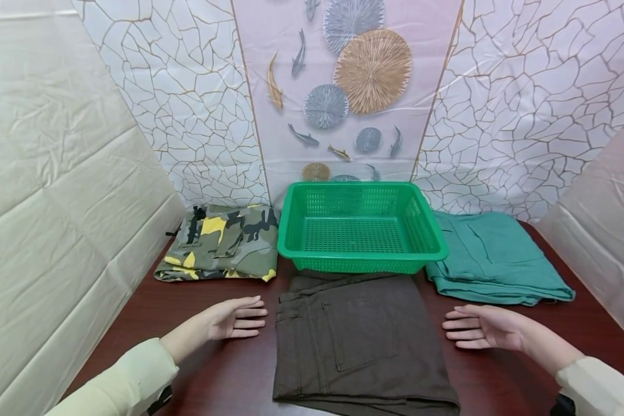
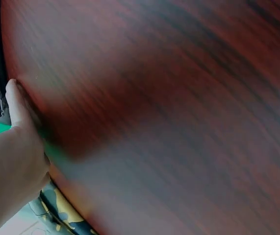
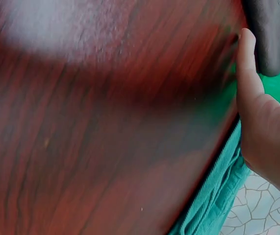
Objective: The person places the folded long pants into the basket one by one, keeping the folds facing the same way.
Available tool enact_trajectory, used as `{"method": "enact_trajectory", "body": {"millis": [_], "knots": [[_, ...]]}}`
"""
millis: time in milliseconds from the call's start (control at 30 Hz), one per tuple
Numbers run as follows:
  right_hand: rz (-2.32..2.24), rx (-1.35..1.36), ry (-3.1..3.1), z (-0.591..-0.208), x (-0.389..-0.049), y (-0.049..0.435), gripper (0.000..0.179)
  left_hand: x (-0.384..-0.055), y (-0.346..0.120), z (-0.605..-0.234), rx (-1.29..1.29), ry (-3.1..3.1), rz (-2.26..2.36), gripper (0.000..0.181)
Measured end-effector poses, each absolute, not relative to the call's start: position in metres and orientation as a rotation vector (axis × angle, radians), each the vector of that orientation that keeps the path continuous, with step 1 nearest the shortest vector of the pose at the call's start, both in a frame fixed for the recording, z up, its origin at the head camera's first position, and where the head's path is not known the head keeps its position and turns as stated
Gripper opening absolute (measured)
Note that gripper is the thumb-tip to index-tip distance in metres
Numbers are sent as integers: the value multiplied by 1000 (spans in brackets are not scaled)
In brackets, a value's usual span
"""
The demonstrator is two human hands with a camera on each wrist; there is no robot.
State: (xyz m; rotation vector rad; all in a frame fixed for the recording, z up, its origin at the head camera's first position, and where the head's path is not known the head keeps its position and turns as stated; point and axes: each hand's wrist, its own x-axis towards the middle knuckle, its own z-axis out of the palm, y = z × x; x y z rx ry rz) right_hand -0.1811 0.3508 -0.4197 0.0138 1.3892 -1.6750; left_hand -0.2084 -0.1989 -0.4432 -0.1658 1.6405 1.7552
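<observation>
Folded dark brown trousers (image 1: 364, 341) lie flat at the front middle of the table, a back pocket facing up. My left hand (image 1: 237, 319) is held just left of them, fingers straight and pointing inward, holding nothing. On the other side my right hand (image 1: 481, 328) mirrors it, fingers extended toward the trousers with a gap between. In the left wrist view the left hand (image 2: 19, 147) shows beside the dark fabric edge. The right wrist view has the right hand (image 3: 265, 112) near the trousers' rounded fold (image 3: 269, 39).
A green plastic basket (image 1: 364, 263) with nothing in it stands behind the trousers. Folded camouflage clothing (image 1: 239, 245) lies left of it, folded teal clothing (image 1: 494, 254) right of it. Fabric walls (image 1: 73, 173) enclose the dark red wooden table (image 1: 197, 370).
</observation>
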Motion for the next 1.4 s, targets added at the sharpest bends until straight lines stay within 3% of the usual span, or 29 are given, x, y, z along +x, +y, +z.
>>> {"method": "enact_trajectory", "body": {"millis": [600, 867, 1067, 1167, 1300, 1400], "knots": [[-1713, 108, 1457, -428, -179, 326, 45, -210, -170, -452, -248, 1667, 1665, 67], [-1653, 151, 1598, -431, -181, 311, 68, -211, -162, -455, -312, 1707, 1643, 69], [-1586, 152, 1717, -427, -182, 294, 73, -212, -158, -453, -323, 1733, 1614, 77], [-1558, 132, 1759, -424, -183, 286, 67, -212, -154, -449, -286, 1741, 1605, 80], [-1560, 67, 1767, -421, -185, 279, 48, -213, -147, -443, -220, 1759, 1582, 76], [-1565, 58, 1787, -421, -184, 278, 46, -213, -141, -438, -191, 1780, 1565, 69]]}}
